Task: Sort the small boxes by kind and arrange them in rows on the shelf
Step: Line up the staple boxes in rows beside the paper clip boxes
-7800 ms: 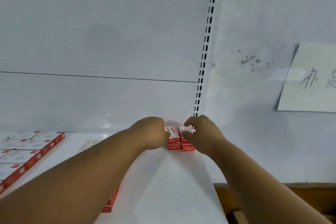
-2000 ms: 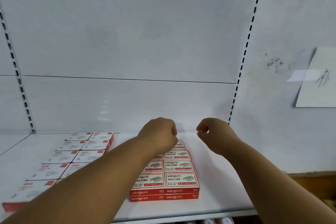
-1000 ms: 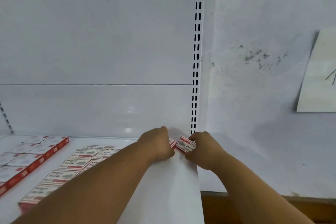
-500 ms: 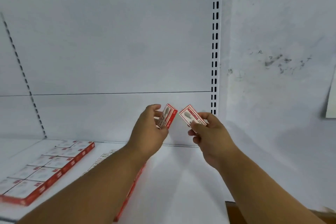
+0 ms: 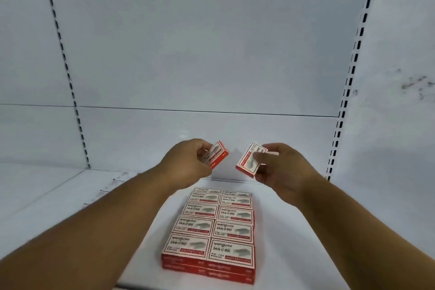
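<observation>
Each hand's grip is closed on one small red-and-white box: the left hand (image 5: 188, 162) pinches the left box (image 5: 214, 154), the right hand (image 5: 280, 167) the right box (image 5: 250, 161). Both are raised above the white shelf (image 5: 294, 238), tilted, probably so the labels can be compared. Below lie two neat stacked rows of matching boxes (image 5: 211, 231).

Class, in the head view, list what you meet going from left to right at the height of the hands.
Left slotted upright → left hand → left box → right box → right hand → right slotted upright.
</observation>
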Demonstrator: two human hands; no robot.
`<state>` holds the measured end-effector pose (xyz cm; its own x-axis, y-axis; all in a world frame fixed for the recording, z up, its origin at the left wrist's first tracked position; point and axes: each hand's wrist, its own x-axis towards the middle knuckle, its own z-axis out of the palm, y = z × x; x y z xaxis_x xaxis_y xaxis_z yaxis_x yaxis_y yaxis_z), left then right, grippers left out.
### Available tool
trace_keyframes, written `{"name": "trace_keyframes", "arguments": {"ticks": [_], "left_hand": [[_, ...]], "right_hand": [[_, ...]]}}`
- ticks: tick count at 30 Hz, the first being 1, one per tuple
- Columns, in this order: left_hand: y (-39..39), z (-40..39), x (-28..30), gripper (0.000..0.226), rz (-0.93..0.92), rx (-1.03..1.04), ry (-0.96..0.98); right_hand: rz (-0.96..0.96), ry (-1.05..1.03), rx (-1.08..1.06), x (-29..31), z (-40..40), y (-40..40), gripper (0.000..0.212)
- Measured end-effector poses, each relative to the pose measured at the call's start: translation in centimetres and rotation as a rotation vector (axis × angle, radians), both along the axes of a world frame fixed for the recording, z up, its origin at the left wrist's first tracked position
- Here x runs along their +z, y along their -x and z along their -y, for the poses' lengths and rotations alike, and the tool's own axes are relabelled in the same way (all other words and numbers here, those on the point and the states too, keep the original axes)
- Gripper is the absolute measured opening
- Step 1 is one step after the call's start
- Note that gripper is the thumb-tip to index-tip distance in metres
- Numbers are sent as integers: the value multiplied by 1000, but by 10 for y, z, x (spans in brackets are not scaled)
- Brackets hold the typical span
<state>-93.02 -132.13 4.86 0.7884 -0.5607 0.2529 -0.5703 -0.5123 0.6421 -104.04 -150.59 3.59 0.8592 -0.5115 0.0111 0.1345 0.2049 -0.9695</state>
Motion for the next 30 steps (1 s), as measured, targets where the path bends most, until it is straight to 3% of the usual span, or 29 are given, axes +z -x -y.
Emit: {"name": "trace_keyframes", "arguments": {"ticks": [7,12,17,25,28,30], "left_hand": [[-37,-13,-6,52,78,-145,-391],[-48,-7,-18,44,-51,-216,-439],[-46,-4,-21,37,-150,-248,-421],[-36,-3,-23,36,-126,-230,-414],[-28,-6,-23,38,-193,-183,-324],[-23,-6,-27,34,-315,-124,-157]], "right_hand": [[-284,626,-112,-14,-20,-26,10],[-470,795,-89,-25,-24,-33,11],[-538,838,-80,-34,-30,-32,15],[-585,858,-114,-36,-41,-36,13],[-569,745,-164,-34,-43,-30,16],[-582,647,-221,-30,-46,-27,24]]}}
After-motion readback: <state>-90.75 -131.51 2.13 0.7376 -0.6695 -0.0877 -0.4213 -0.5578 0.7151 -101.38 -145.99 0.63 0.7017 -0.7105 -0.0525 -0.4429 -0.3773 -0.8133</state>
